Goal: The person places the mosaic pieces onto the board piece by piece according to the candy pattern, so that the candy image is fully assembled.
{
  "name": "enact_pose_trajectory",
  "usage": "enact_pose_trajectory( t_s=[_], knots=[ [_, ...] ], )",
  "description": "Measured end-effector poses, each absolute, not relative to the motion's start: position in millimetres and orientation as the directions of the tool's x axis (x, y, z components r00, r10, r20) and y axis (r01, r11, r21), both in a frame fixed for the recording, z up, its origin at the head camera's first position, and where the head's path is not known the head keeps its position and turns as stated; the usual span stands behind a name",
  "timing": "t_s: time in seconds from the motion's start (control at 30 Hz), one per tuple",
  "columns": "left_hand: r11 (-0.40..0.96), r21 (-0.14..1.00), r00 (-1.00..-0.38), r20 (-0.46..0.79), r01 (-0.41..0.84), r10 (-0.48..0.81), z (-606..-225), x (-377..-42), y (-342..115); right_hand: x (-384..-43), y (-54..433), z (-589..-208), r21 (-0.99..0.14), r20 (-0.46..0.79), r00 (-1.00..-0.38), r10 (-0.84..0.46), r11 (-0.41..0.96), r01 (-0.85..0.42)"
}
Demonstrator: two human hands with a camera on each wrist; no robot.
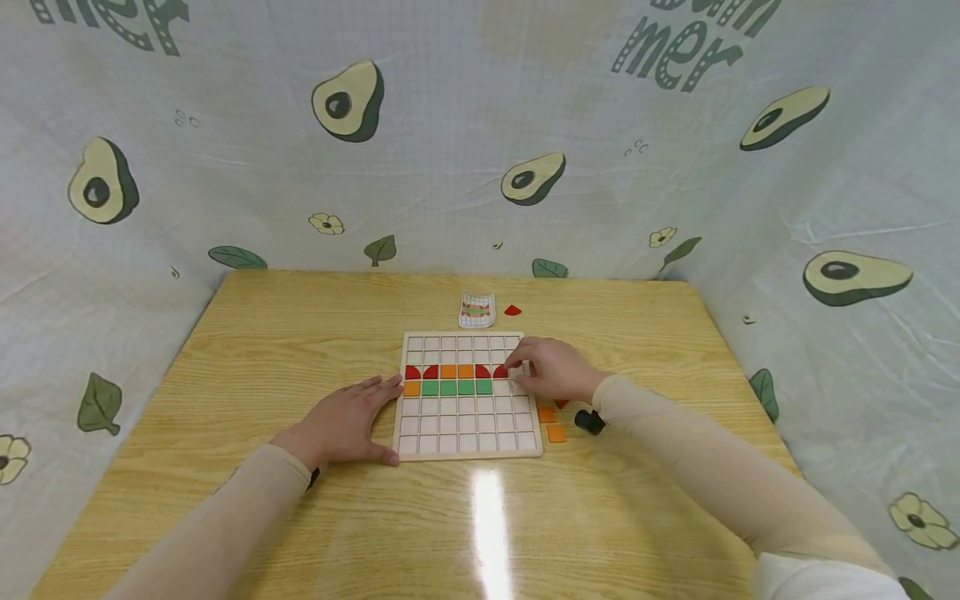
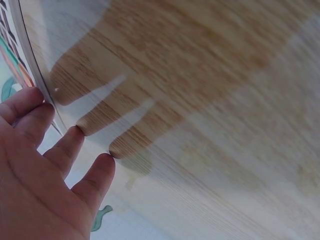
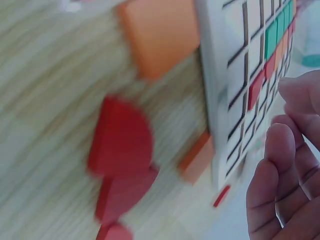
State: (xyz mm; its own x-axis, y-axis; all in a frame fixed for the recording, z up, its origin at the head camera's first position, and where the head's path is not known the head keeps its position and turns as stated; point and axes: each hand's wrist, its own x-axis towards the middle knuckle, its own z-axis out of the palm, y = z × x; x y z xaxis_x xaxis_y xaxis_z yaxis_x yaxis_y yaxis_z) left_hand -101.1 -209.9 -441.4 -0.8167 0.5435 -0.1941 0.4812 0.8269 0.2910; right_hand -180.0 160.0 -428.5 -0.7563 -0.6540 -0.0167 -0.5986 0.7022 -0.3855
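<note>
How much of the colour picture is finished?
Looks done: a row of red pieces and orange pieces, with one orange tile and four green tiles below. In hand: the right hand is at the end red piece; I can't tell if it touches. Probably left to place: loose orange tiles beside the board and a red piece near the card.

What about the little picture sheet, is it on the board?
No, the picture sheet lies on the table, beyond the far edge of the board.
</note>
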Motion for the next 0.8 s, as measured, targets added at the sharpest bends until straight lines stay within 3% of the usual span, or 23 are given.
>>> enact_pose_trajectory(
  t_s=[0.8],
  knots=[
    [0.832,0.289,-0.819,-0.201,0.474,0.537,-444.6,-100.7,-208.3,-176.1,219.7,-434.7,-0.399,0.003,-0.805,-0.593,0.738,-0.545]
  ],
)
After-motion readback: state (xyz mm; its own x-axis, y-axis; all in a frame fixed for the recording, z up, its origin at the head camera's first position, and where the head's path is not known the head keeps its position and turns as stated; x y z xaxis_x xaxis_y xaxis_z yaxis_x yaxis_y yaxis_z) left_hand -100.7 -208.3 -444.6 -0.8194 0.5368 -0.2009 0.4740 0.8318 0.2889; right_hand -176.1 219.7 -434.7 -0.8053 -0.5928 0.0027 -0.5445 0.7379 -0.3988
